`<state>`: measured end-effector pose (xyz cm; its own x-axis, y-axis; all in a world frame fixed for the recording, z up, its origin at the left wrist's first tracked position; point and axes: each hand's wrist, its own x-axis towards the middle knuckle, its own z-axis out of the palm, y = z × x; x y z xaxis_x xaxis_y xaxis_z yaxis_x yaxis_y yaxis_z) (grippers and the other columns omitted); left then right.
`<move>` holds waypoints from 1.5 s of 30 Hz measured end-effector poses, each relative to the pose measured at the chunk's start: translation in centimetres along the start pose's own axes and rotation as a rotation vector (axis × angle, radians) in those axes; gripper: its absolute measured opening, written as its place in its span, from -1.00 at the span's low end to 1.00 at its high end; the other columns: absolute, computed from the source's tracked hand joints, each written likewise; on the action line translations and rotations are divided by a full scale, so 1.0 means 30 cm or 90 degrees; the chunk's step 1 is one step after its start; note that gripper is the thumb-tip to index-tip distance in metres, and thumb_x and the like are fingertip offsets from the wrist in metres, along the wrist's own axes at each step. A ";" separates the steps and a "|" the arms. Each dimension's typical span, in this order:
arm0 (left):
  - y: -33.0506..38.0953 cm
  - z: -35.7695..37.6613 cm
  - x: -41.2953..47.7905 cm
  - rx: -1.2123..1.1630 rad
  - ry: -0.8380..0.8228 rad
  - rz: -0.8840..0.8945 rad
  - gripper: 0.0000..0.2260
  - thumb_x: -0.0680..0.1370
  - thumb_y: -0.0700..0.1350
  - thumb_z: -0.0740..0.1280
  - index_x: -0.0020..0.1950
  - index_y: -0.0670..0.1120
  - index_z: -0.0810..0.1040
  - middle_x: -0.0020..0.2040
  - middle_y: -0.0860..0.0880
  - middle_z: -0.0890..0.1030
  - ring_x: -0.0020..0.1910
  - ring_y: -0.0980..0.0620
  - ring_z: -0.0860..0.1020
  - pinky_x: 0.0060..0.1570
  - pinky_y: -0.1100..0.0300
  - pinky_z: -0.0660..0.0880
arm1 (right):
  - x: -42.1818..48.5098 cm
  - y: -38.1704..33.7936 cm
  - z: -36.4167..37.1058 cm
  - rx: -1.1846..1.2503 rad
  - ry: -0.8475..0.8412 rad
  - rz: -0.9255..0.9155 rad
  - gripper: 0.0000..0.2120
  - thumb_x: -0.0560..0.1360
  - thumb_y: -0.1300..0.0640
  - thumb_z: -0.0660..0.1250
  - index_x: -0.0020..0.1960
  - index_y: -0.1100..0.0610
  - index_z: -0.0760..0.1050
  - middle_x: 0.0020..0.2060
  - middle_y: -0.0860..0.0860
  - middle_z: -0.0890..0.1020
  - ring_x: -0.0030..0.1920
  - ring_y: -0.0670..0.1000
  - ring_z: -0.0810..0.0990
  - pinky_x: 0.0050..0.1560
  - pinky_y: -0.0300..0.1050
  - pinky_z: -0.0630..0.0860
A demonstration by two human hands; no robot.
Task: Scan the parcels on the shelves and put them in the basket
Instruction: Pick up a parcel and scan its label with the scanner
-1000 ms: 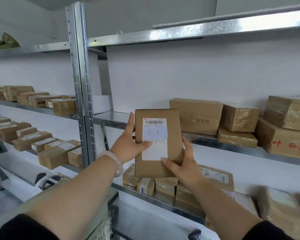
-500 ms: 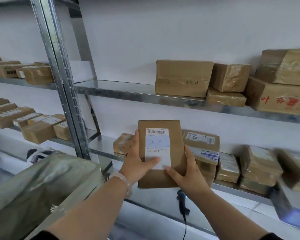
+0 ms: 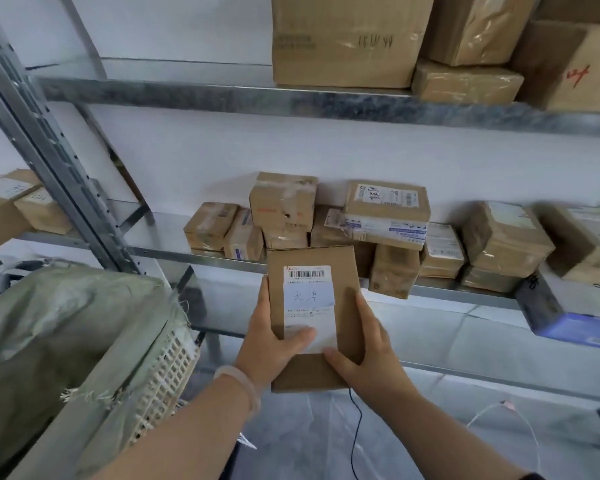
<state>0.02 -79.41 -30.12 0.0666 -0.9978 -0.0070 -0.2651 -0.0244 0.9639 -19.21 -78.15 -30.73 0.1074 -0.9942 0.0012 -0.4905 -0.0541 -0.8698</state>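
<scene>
One flat brown cardboard parcel (image 3: pixel 343 271) is off the shelves and held upright in the air, in front of the middle galvanised steel shelf (image 3: pixel 174 252) and just to the right of the cream plastic lattice basket (image 3: pixel 163 368), which is lined with a grey-green woven sack. The left hand (image 3: pixel 267 344) grips its left edge with the thumb laid across the bottom of the white barcode label (image 3: pixel 309 299). The right hand (image 3: pixel 368 358) is curled round the lower right edge, thumb on the front. With the barcode facing up and unobstructed, this looks like the scanning step, though no scanner shows, only one thin black cable (image 3: pixel 355 427) hanging below the parcel, so whether it has been read cannot be told. The next move probably calls for bringing the barcode to the reader, then swinging the parcel left and lowering it into the sack's mouth without catching the frayed rim. Counted: one parcel in hand, two hands on it, one basket, one white bangle (image 3: pixel 243 382) on the left wrist. About a dozen taped brown parcels (image 3: pixel 283 202) are piled on the middle shelf, blur forbidding an exact count. At least four larger cartons (image 3: pixel 347 39) sit on the shelf above, and two parcels (image 3: pixel 42 209) lie in the bay to the left.
</scene>
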 end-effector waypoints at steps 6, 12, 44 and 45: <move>-0.200 -0.004 -0.018 0.016 -0.049 -0.086 -0.02 0.45 -0.04 0.53 0.47 0.36 -0.21 0.29 0.27 0.42 0.27 0.22 0.45 0.31 0.18 0.42 | -0.046 0.123 0.143 -0.014 -0.026 0.088 -0.09 0.42 -0.20 0.42 0.35 -0.61 -0.26 0.35 -0.32 0.17 0.29 -0.18 0.27 0.22 -0.23 0.37; -0.435 0.029 0.030 0.019 -0.053 -0.151 -0.11 0.47 -0.01 0.51 0.38 0.50 -0.14 0.21 0.39 0.43 0.14 0.39 0.44 0.04 0.48 0.40 | -0.010 0.285 0.278 -0.044 -0.044 0.159 -0.11 0.30 -0.36 0.32 0.37 -0.59 -0.24 0.41 -0.27 0.21 0.33 -0.12 0.31 0.31 -0.08 0.39; -1.344 0.222 0.699 -0.041 -0.043 -0.083 -0.05 0.46 -0.07 0.51 0.59 0.27 -0.08 0.15 0.46 0.55 0.13 0.40 0.54 -0.04 0.52 0.46 | 1.153 1.353 0.599 -0.321 0.085 0.337 -0.08 0.50 -0.07 0.36 0.57 -0.14 -0.24 0.37 0.17 0.39 0.34 0.24 0.40 0.27 0.09 0.37; -1.352 0.221 0.694 -0.041 -0.039 -0.084 -0.05 0.45 -0.04 0.52 0.58 0.28 -0.09 0.14 0.48 0.54 0.12 0.42 0.53 -0.06 0.53 0.46 | 1.156 1.363 0.593 -0.333 0.085 0.325 -0.09 0.50 -0.04 0.36 0.58 -0.14 -0.23 0.34 0.19 0.41 0.32 0.26 0.41 0.25 0.09 0.38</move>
<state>5.77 -99.60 -71.12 0.0369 -0.9882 -0.1487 -0.1950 -0.1530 0.9688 -20.14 -113.20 -75.04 -0.3334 -0.9085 -0.2519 -0.8024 0.4138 -0.4300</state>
